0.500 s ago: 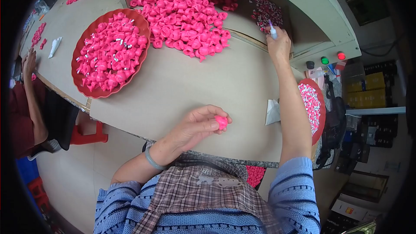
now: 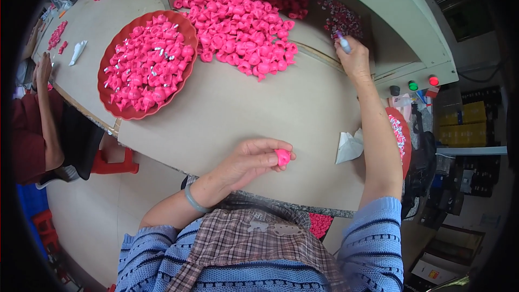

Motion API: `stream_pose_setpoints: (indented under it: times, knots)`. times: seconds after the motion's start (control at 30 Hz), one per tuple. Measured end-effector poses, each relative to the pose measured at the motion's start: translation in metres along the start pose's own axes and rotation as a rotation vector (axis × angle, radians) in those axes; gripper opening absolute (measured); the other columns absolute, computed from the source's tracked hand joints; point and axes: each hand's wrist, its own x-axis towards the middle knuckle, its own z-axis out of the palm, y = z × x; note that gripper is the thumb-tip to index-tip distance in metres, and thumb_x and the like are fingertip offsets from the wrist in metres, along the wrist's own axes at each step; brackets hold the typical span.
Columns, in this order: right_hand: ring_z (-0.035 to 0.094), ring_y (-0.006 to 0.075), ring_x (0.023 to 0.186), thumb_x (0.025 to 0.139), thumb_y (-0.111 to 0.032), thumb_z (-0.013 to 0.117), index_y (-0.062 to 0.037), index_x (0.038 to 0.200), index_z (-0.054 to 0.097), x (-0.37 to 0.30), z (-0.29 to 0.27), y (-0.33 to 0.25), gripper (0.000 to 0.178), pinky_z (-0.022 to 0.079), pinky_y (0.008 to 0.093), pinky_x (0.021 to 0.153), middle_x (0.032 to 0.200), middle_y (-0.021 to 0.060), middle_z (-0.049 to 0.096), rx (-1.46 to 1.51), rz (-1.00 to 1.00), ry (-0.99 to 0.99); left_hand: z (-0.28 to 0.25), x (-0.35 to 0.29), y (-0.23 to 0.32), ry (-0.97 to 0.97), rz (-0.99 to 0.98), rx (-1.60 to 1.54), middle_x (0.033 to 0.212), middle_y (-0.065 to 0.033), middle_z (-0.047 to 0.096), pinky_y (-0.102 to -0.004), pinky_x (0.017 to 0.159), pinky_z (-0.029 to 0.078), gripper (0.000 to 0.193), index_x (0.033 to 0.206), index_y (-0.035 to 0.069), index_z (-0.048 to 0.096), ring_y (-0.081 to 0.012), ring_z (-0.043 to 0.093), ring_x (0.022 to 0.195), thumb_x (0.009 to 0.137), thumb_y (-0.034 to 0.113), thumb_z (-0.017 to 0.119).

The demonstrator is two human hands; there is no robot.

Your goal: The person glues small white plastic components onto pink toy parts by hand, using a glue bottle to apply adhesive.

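Observation:
In front of my body, my left hand (image 2: 251,162) pinches a small hollow pink plastic piece (image 2: 283,157) between thumb and fingers, just above the table. My right arm stretches out to the far right, where my right hand (image 2: 354,57) grips a slim white bottle with a purple tip (image 2: 343,43). That tip is beside a pile of tiny pink and white bits (image 2: 341,17) under the shelf. A large heap of pink plastic pieces (image 2: 243,24) covers the back of the table. Left of it, a red scalloped tray (image 2: 102,84) holds many more, some with white bits on them.
A folded white paper (image 2: 350,147) lies by my right forearm. Beyond that arm stands a red tray (image 2: 406,159) of pink and white bits. The shelf unit (image 2: 432,59) carries red and green buttons. At left, another person's arm (image 2: 48,119) rests by the table edge.
The whole view has shifted slightly, so the trays and heap appear farther right. Both hands keep their grips, and the left has turned the pink piece a little.

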Motion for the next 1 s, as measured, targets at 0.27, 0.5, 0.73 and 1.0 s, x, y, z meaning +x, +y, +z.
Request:
stream_pose_setpoints:
  times: [0.27, 0.5, 0.73, 1.0]
  knots:
    - [0.057, 0.0097, 0.066, 0.089, -0.009, 0.060, -0.0011, 0.097, 0.061, -0.096, -0.041, -0.114, 0.011, 0.043, 0.0227, 0.056, 0.083, 0.0067, 0.064, 1.031, 0.595, -0.224, -0.005, 0.002, -0.001, 0.023, 0.099, -0.033, 0.103, -0.0077, 0.062, -0.0249, 0.079, 0.049, 0.023, 0.113, 0.000, 0.059, -0.0105, 0.056, 0.082, 0.093, 0.012, 0.059]
    - [0.056, 0.0110, 0.066, 0.089, -0.006, 0.059, -0.0014, 0.099, 0.061, -0.185, -0.048, -0.138, 0.011, 0.043, 0.0246, 0.057, 0.086, 0.0075, 0.064, 1.458, 0.902, -0.331, -0.003, 0.005, -0.004, 0.013, 0.099, -0.024, 0.103, -0.0097, 0.060, -0.0242, 0.076, 0.047, 0.025, 0.114, 0.003, 0.058, -0.0129, 0.054, 0.080, 0.093, 0.014, 0.060]
    - [0.060, 0.0128, 0.072, 0.087, -0.003, 0.061, -0.0017, 0.099, 0.061, -0.201, -0.062, -0.151, 0.012, 0.048, 0.0260, 0.063, 0.090, 0.0085, 0.064, 1.562, 0.934, -0.346, -0.005, 0.002, -0.009, 0.002, 0.124, 0.022, 0.106, -0.0109, 0.062, -0.0249, 0.079, 0.051, 0.023, 0.113, 0.003, 0.058, -0.0130, 0.059, 0.086, 0.092, 0.012, 0.061]
    - [0.061, 0.0128, 0.071, 0.087, 0.000, 0.062, 0.0015, 0.101, 0.061, -0.205, -0.066, -0.176, 0.014, 0.050, 0.0252, 0.063, 0.090, 0.0108, 0.064, 1.464, 0.755, -0.308, 0.000, 0.003, -0.008, 0.031, 0.133, 0.070, 0.102, -0.0079, 0.064, -0.0250, 0.079, 0.051, 0.023, 0.113, 0.002, 0.058, -0.0121, 0.060, 0.084, 0.092, 0.010, 0.061]
